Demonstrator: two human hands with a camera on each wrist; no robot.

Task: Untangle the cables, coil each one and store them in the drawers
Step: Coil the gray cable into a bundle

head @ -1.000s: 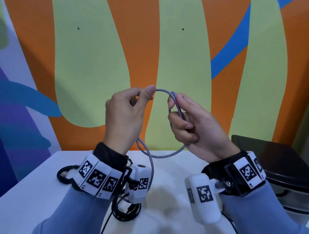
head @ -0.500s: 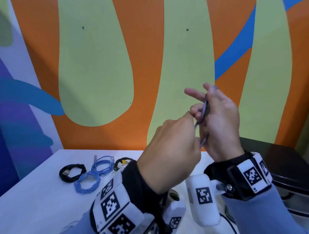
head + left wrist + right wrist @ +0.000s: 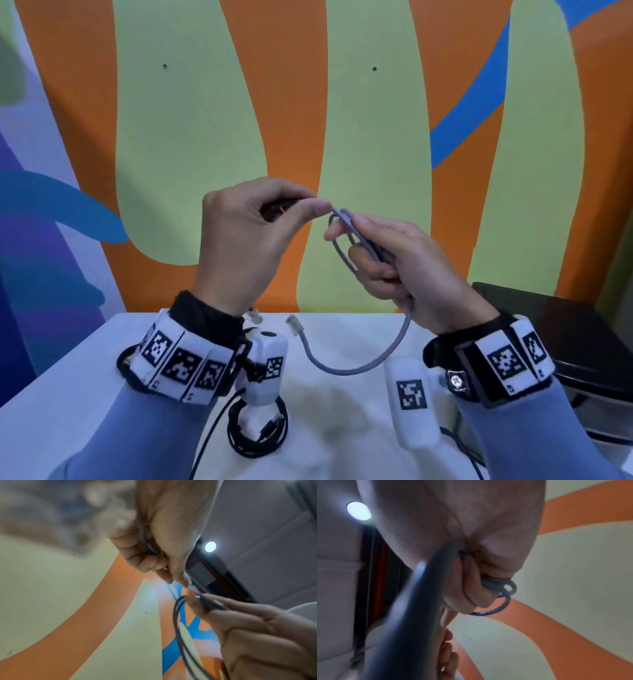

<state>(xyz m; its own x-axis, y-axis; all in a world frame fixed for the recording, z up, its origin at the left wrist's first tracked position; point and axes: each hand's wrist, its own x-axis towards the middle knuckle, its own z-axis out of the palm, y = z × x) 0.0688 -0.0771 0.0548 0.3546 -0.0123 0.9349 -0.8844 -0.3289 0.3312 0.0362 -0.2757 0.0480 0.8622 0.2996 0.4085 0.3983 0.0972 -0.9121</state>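
Right hand (image 3: 404, 263) curled round smooth grey round cable (image 3: 346, 233) loops, left hand (image 3: 246, 240) pinching its top strand (clear plug (image 3: 294, 323) dangling), glossy white table (image 3: 51, 411), coiled black cable (image 3: 257, 435)

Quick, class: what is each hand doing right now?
Left hand: pinches the grey network cable at the coil's top.
Right hand: grips the cable's coiled loops; its plug end hangs free.

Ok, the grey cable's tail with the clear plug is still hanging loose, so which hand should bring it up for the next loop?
Left, probably. The right hand is full, gripping the loops of the grey cable, while the left hand only pinches at the top of the coil and hangs nearer the clear plug dangling above the table.
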